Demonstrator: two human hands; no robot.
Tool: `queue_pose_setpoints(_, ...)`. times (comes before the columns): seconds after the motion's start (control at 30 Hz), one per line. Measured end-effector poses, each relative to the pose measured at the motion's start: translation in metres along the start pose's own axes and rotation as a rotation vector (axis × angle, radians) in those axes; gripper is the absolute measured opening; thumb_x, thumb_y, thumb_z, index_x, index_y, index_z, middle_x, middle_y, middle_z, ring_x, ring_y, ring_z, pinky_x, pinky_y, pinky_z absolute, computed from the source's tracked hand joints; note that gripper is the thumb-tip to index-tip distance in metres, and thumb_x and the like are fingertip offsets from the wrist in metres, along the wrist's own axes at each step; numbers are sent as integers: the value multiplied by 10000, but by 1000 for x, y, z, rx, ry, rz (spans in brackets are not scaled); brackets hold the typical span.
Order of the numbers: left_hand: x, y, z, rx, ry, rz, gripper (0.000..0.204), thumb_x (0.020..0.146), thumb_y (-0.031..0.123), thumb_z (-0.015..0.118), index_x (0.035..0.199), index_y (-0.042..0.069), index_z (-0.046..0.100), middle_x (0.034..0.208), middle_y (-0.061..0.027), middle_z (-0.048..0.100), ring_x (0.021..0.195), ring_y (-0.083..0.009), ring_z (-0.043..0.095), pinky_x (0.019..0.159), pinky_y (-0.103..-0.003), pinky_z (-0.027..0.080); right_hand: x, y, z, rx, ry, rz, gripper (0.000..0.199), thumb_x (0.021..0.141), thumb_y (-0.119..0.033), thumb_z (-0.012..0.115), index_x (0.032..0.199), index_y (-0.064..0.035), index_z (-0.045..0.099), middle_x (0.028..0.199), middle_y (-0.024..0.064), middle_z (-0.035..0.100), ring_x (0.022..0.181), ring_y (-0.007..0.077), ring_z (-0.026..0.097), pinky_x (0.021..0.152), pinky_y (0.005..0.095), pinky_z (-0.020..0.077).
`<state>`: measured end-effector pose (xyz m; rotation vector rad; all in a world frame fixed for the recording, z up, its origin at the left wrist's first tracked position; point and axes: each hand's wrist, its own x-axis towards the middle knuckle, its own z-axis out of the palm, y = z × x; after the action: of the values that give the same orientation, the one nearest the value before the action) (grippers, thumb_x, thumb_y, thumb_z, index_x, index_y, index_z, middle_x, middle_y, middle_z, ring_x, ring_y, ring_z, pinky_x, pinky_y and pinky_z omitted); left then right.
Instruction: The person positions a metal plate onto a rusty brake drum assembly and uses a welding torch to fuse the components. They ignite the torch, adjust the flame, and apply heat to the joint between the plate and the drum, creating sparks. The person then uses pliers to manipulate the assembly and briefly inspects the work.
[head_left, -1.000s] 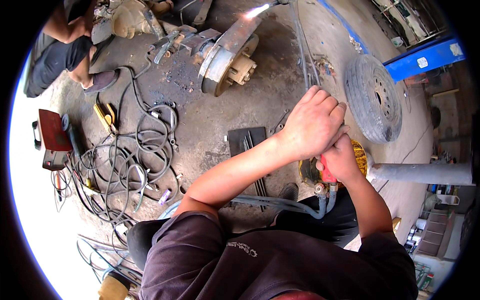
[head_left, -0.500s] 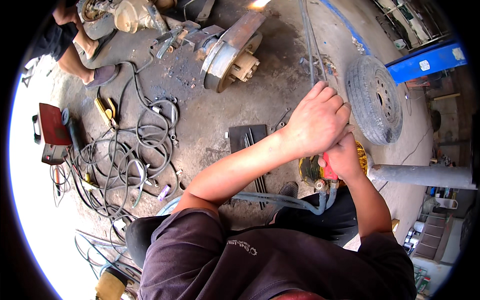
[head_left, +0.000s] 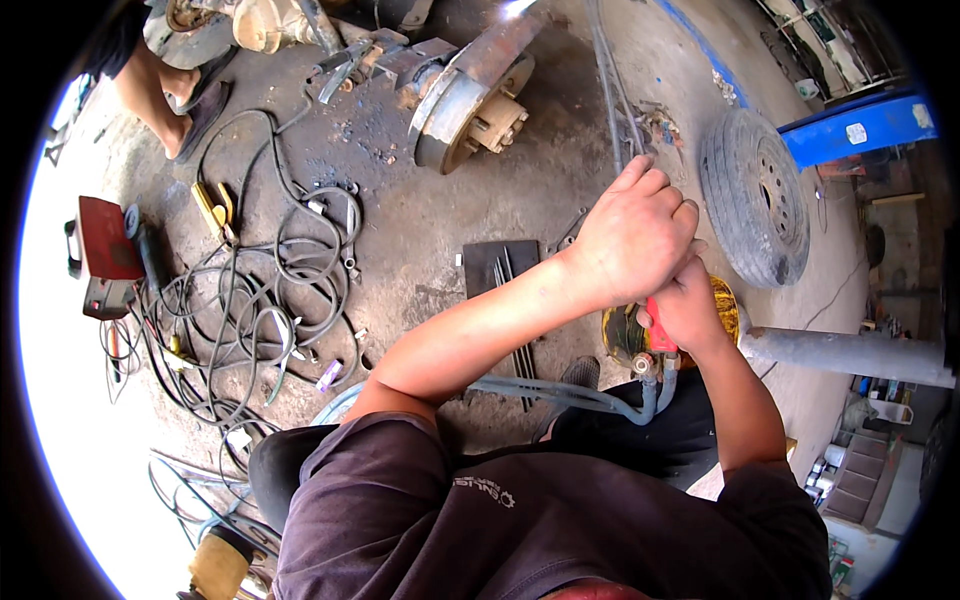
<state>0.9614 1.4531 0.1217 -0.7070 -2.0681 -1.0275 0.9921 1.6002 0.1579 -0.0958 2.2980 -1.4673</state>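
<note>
A gas cutting torch with a red handle [head_left: 660,328] is held in both my hands. My right hand [head_left: 688,305] is closed round that handle. My left hand [head_left: 638,240] sits just ahead, closed at the torch's front end, overlapping the right fingers. Long metal tubes [head_left: 612,90] run forward from my hands. Two blue-grey hoses [head_left: 640,405] join the handle's rear. Far ahead, a bright flame [head_left: 517,8] glows by a rusty metal plate [head_left: 500,50] above a brake drum [head_left: 450,115]. The torch tip is hard to make out.
A tyre [head_left: 755,195] leans at right, near a blue beam [head_left: 860,132] and grey pipe [head_left: 850,352]. Tangled cables [head_left: 285,260] and a red machine [head_left: 108,240] lie at left. Thin rods cross a dark plate [head_left: 480,265]. Another person's foot [head_left: 200,120] stands far left.
The glow at the far end has turned from orange to bluish white. The other person's near foot has turned. My hands keep the same grip, and the view has shifted slightly.
</note>
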Motion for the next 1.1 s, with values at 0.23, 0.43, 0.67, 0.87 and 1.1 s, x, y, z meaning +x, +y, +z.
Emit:
queue_pose_setpoints(0.23, -12, -8, 5, -51, -23, -56, 294, 809, 280, 745, 936, 29, 661, 817, -113, 624, 903, -316, 588, 1048, -504, 409, 8, 10, 1, -143, -43, 54, 101, 961, -65, 532, 919, 9, 587, 674, 33, 580, 474, 108, 555, 418, 271, 424)
queue_pose_setpoints(0.43, -21, -16, 6, -73, 0, -84, 262, 832, 260, 739, 911, 26, 651, 774, -120, 602, 847, -322, 569, 1037, -493, 411, 15, 11, 9, -135, -37, 115, 92, 953, -66, 539, 891, 1, 555, 675, 28, 558, 463, 108, 537, 410, 270, 423)
queue_pose_setpoints(0.67, -25, -19, 8, -85, -13, -107, 248, 832, 249, 745, 882, 27, 645, 748, -120, 590, 828, -319, 561, 1029, -491, 412, 17, 12, 12, -150, -42, 123, 102, 950, -76, 543, 875, -6, 541, 647, 33, 548, 452, 114, 536, 405, 281, 421)
queue_pose_setpoints(0.87, -28, -21, 10, -86, 11, -114, 243, 818, 243, 754, 862, 26, 653, 733, -121, 592, 816, -319, 564, 1014, -485, 417, 18, 14, 12, -161, -47, 122, 113, 957, -91, 546, 879, -10, 541, 642, 31, 546, 451, 113, 535, 403, 284, 413)
queue_pose_setpoints(1.1, -28, -23, 10, -101, 40, -116, 246, 805, 248, 764, 850, 25, 670, 724, -122, 595, 798, -317, 570, 1022, -493, 419, 19, 15, 15, -174, -22, 78, 106, 957, -88, 550, 889, -7, 543, 647, 33, 550, 457, 115, 536, 403, 287, 410)
